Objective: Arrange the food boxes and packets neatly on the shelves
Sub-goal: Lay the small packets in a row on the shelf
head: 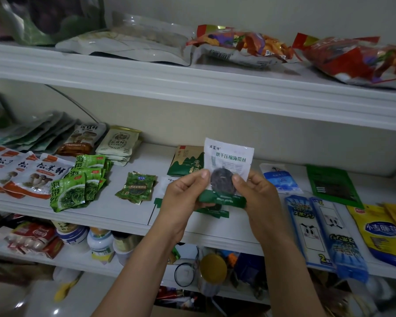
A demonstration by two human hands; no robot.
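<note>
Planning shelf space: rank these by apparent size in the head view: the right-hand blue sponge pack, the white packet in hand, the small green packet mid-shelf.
1. blue sponge pack
2. white packet, though held nearer the camera, so unsure
3. small green packet

Seaweed packet [229, 160]: white, green bottom band, dark round disc inside. Upright, pinched at lower edge by left hand [188, 193] and right hand [256, 193], above middle shelf [157, 157].

Home pantry — white shelves [192, 88], food packets [242, 44]
</note>
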